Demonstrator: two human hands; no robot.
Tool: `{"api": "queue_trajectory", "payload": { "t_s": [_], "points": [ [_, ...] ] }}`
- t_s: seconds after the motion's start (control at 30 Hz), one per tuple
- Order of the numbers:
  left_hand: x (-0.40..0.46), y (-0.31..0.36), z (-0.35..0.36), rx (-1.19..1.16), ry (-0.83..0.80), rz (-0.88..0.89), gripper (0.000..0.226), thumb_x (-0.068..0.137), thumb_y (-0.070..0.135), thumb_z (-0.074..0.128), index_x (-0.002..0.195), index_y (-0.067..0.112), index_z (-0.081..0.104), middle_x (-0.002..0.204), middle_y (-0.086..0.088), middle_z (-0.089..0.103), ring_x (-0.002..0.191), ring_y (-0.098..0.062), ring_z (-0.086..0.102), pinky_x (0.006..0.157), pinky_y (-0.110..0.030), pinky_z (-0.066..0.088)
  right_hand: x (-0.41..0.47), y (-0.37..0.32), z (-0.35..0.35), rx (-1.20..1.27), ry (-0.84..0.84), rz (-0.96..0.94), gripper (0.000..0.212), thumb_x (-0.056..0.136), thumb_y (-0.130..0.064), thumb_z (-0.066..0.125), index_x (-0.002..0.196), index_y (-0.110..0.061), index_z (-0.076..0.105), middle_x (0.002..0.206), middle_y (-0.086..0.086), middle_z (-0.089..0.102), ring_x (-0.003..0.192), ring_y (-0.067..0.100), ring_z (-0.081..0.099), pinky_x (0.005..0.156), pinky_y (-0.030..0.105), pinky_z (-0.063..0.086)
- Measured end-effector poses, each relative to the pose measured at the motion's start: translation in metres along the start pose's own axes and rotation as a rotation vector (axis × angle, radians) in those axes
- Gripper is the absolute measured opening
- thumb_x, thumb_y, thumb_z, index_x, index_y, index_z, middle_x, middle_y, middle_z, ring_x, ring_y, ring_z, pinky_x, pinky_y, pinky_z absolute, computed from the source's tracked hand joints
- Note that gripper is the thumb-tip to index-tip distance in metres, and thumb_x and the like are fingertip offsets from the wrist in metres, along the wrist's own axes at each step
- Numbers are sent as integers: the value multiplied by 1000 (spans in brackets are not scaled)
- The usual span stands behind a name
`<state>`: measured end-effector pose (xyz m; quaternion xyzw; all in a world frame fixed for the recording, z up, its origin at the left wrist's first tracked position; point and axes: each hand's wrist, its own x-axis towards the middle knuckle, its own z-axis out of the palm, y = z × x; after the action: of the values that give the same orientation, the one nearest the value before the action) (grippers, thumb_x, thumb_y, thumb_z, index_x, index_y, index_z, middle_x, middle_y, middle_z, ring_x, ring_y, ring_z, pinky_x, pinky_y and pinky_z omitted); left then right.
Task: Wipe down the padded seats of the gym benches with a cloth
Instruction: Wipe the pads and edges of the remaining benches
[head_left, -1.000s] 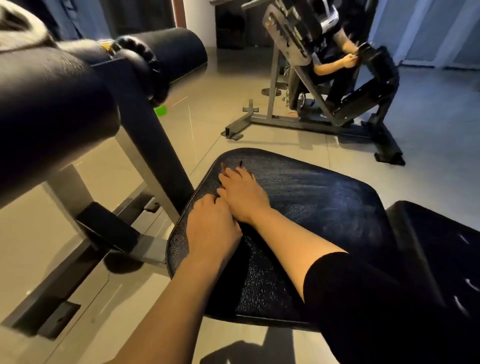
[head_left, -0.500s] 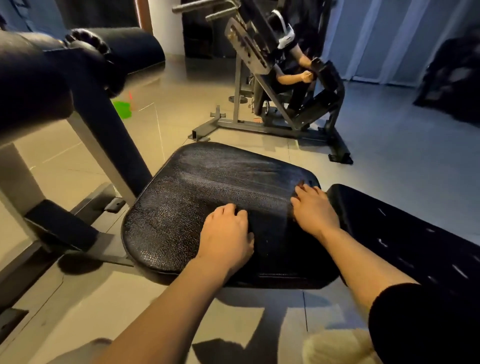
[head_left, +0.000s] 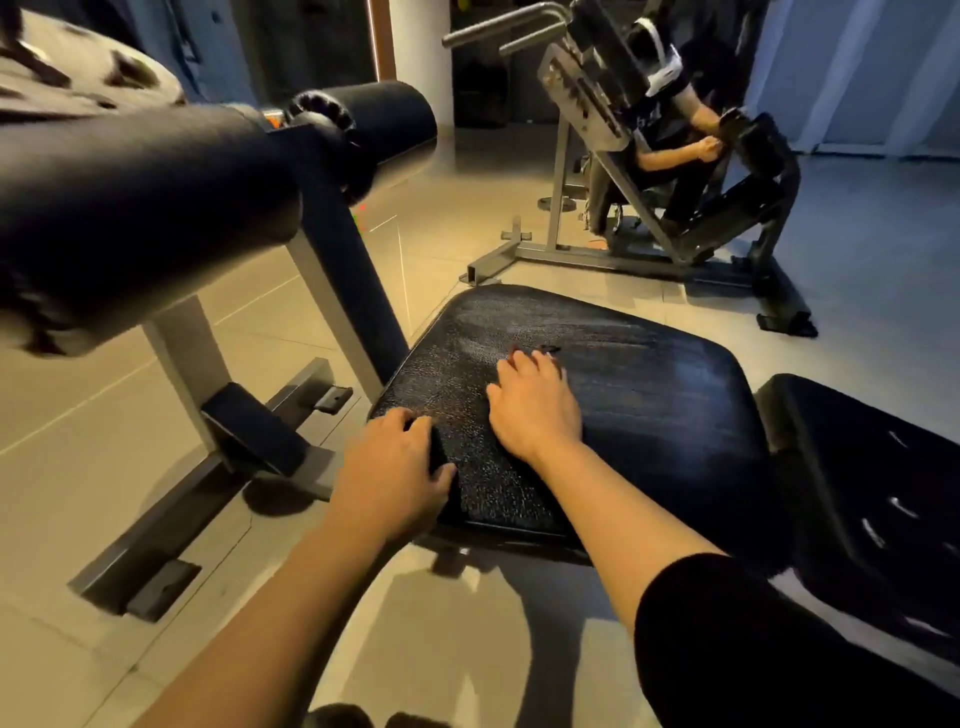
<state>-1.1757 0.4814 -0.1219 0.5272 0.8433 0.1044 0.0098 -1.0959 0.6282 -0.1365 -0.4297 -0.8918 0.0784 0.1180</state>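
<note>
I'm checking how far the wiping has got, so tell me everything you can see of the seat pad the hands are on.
The seat pad is black, padded, with a pebbled, leather-like skin and rounded corners, lying roughly flat above the tiled floor. Pale streaks run across its far half. The left hand grips its near left edge, fingers curled over the pad. The right hand lies palm down near its middle; something dark shows at the fingertips, but a cloth can't be made out. A second black pad adjoins it on the right.

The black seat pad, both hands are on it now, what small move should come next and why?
Probably sweep the right hand toward the far right of the seat pad, while the left hand grips the near-left edge. Streaks mark the middle; whether a cloth lies under the palm cannot be told.
</note>
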Motion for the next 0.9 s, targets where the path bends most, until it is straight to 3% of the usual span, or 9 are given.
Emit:
{"api": "queue_trajectory", "payload": {
  "t_s": [0.17,0.43,0.7,0.9],
  "points": [
    [-12,-25,-5,-31,27,-64,48,94,43,53,136,21,46,135,-3,47,121,-19,45,100,-32,41,6,-72,16,-44,-34,-244,51,104,-35,30,149,-13,31,157,7,26,146,27,14,120,47,14],
    [-13,13,6,-66,65,7,33,91,30,54,120,13,56,120,-6,55,108,-19,49,96,-30,41,-24,-42,-2,-19,-88,-322,49,105,-32,33,150,-14,31,157,5,26,147,26,13,120,40,14],
    [-22,96,34,14,3,304,42,91,39,49,126,15,50,131,-8,48,122,-28,43,102,-36,32,-68,79,-20,51,-51,37,50,104,-35,32,150,-17,31,160,-1,23,149,21,9,122,39,12],
    [-26,118,42,23,-37,403,48,92,39,50,134,15,45,138,-8,41,128,-28,37,108,-38,27,-104,149,-34,21,24,296,49,103,-35,29,148,-17,36,158,3,28,147,23,15,121,40,14]
  ]
}}
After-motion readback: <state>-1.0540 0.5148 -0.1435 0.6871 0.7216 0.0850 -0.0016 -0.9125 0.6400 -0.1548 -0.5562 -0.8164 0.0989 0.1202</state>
